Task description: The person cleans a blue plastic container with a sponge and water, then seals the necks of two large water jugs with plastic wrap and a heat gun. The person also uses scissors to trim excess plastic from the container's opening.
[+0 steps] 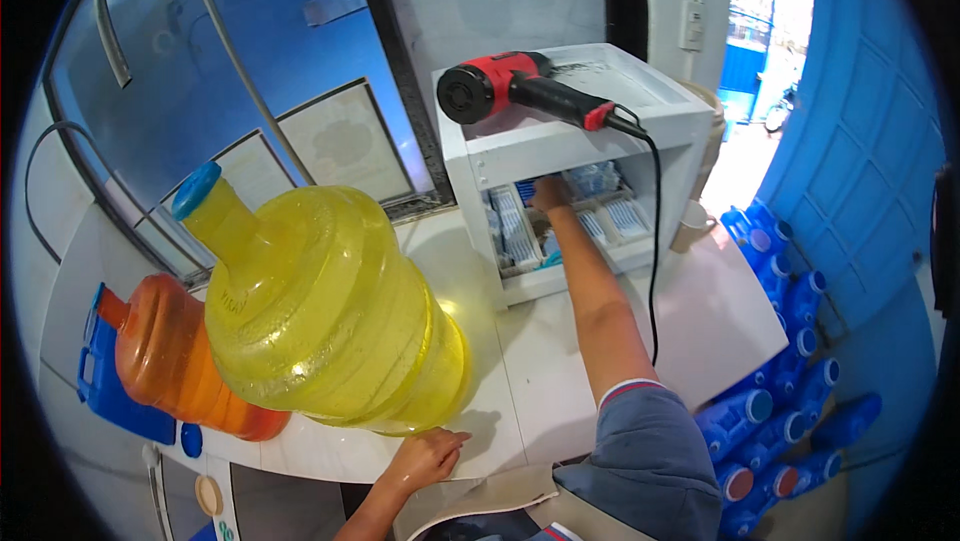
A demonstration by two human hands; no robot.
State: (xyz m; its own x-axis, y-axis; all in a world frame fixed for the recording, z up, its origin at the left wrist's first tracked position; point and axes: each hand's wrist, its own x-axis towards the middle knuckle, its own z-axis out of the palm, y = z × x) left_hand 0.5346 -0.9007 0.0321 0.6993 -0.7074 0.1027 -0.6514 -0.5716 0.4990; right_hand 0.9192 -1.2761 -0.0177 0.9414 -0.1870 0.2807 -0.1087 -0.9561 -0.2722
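On the white counter [560, 361], the left hand [425, 459] lies open and flat beside the tilted yellow jug [330, 311], while the right hand [548, 193], grip hidden, reaches among the packets [515, 226] in the white cabinet [560, 146]; better keep that jug steadied.

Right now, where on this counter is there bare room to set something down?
The white counter is bare right of the right forearm, past the black cord. A smaller free strip lies between the yellow jug and the white cabinet. The left end is crowded by that jug and the orange jug. The cabinet's shelf, where the right hand reaches, is packed.
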